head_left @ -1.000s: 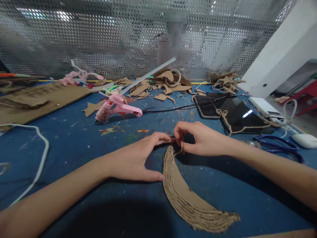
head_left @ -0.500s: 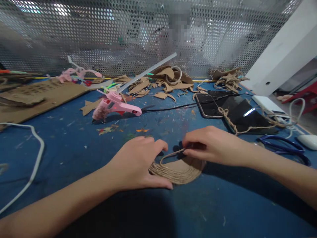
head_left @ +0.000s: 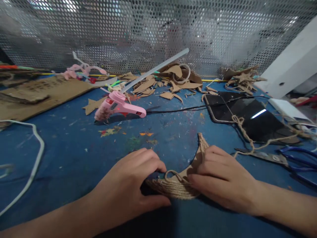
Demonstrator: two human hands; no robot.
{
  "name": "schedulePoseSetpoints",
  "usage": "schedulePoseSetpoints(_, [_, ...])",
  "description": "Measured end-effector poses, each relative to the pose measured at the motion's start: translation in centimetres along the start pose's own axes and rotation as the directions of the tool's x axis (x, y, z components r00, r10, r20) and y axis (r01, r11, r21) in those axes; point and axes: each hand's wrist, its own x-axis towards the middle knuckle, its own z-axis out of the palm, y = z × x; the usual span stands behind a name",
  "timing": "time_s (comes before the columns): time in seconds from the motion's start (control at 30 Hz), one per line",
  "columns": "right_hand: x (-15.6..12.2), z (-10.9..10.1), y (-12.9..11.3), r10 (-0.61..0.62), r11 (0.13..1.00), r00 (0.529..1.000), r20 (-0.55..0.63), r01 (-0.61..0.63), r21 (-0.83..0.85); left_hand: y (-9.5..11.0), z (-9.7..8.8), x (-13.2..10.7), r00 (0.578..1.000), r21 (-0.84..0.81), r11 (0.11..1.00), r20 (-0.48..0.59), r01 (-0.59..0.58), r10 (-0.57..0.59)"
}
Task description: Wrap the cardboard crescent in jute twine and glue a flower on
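Observation:
A crescent-shaped piece of cardboard (head_left: 196,161) lies on the blue table, with rows of jute twine (head_left: 177,190) laid along its near curve. My left hand (head_left: 135,180) grips its left end between thumb and fingers. My right hand (head_left: 221,175) is closed over the middle and right part, fingertips pressed on the twine. A small loop of twine stands up between the hands. The crescent's tip points away from me, twine-covered too. What lies under my right fingers is hidden.
Beyond the hands lies a pink glue gun (head_left: 120,105) with a long glue stick. Cardboard scraps (head_left: 170,84) lie along the perforated metal screen (head_left: 148,33). To the right are a black tablet (head_left: 247,115), loose twine and blue-handled scissors (head_left: 279,158). A white cable (head_left: 41,148) runs at left.
My right hand has come down and nearer onto the crescent, covering its right part. The crescent has turned so its far tip shows. The view has shifted slightly, and the scissor blades now show.

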Motion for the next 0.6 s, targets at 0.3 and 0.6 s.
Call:
schedulePoseSetpoints(0.3, [0.12, -0.63, -0.33, -0.010, 0.996, 0.998, 0.061, 0.005, 0.091, -0.54, 0.16, 0.38, 1.000, -0.095, 0.995, -0.020, -0.020, 0.018])
schedulePoseSetpoints(0.6, [0.28, -0.70, -0.08, -0.006, 0.995, 0.999, 0.053, 0.000, 0.100, -0.56, 0.06, 0.50, 1.000, -0.138, 0.990, 0.022, 0.002, 0.002])
